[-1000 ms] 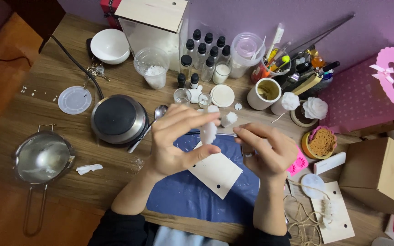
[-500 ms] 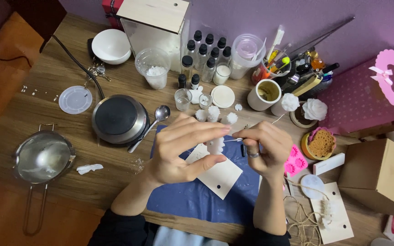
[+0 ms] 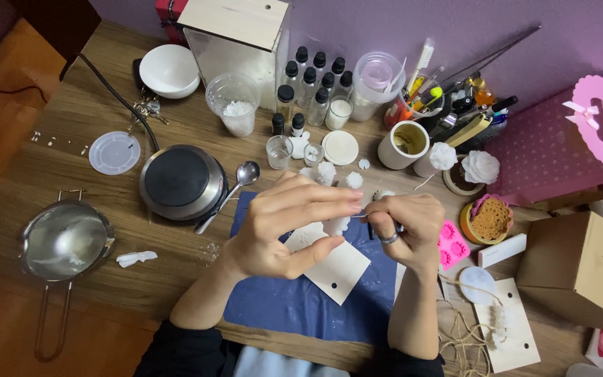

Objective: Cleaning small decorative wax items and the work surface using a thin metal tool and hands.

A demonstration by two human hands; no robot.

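My left hand pinches a small white wax piece between its fingertips and thumb, just above a white card with a punched hole. My right hand, wearing a ring, is closed on a thin pin-like tool whose tip touches the wax piece. Both hands hover over a dark blue mat on the wooden table. Several similar white wax shapes lie just beyond the mat.
A round hot plate and a spoon sit left of the mat, with a metal pan farther left. Behind are a cup of wax flakes and small bottles. At right are a pink mould, cardboard box and twine.
My hands have drawn together and dropped slightly toward me. The wax piece came down from my left fingertips' upper reach to between both hands, and the tool now meets it.
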